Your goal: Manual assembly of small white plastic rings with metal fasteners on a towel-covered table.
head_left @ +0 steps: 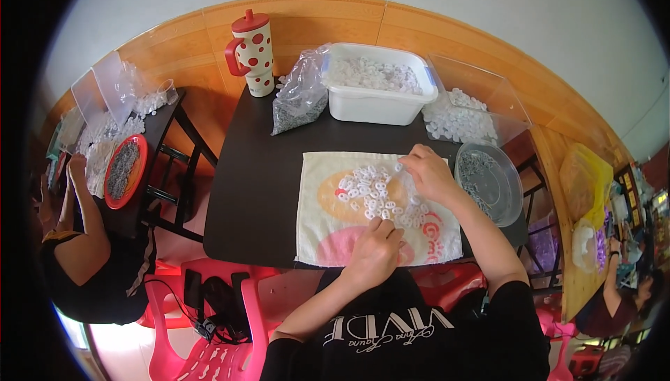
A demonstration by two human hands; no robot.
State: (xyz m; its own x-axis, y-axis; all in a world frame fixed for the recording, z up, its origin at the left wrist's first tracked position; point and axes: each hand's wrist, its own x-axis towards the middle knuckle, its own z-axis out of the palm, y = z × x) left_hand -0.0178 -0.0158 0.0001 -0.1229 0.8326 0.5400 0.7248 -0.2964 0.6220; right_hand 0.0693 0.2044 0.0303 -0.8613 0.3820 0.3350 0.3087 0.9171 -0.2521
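A heap of small white plastic pieces [368, 184], some with holes, lies on a cream cloth [312, 172] printed with orange and pink shapes. My right hand [430, 174] is at the heap's far right side, its thumb and finger pinched on one small white plastic piece [398, 167]. At the near edge of the heap, my left hand [375, 254] is closed with its fingertips together. Whatever it may hold is hidden by the fingers. To the right of my right forearm stands a round clear tub [506, 189] with small grey metal parts in it.
Along the back stand a red-dotted tumbler [255, 56], a clear bag of grey parts [299, 109], a white tub [377, 105] of white pieces and a clear box [460, 116] with more. At the left, another person's arms [87, 199] work near a red tray [141, 172].
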